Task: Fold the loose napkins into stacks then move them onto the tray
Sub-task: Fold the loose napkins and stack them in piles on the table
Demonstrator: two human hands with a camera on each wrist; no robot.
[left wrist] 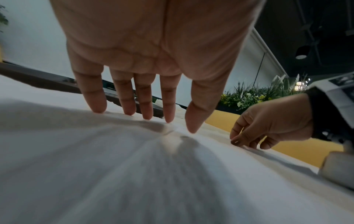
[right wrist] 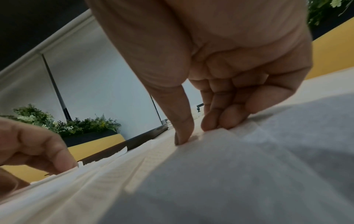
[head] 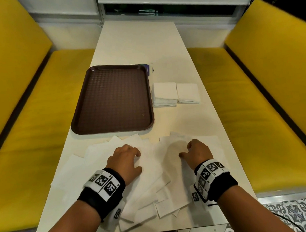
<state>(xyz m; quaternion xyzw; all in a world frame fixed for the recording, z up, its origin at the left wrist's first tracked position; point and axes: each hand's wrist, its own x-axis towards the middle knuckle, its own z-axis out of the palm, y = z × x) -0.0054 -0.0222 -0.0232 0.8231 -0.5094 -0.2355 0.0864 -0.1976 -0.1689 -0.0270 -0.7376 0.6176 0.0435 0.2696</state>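
Several loose white napkins (head: 151, 179) lie overlapping across the near end of the white table (head: 137, 46). My left hand (head: 126, 157) presses its straight fingertips (left wrist: 168, 119) down on one napkin (left wrist: 134, 166). To its right, my right hand (head: 197, 150) has its fingers curled, and its thumb and fingertips (right wrist: 212, 122) pinch a raised edge of a loose napkin (right wrist: 229, 174). The brown tray (head: 113, 98) sits beyond the napkins, left of centre, with nothing on it. Two stacks of folded napkins (head: 165, 94) (head: 188, 92) stand side by side just right of the tray.
Yellow bench seats (head: 34, 103) (head: 253, 102) flank the table on both sides. A small blue-and-white packet (head: 149, 68) lies at the tray's far right corner. Beyond the tray the tabletop runs on to a wall.
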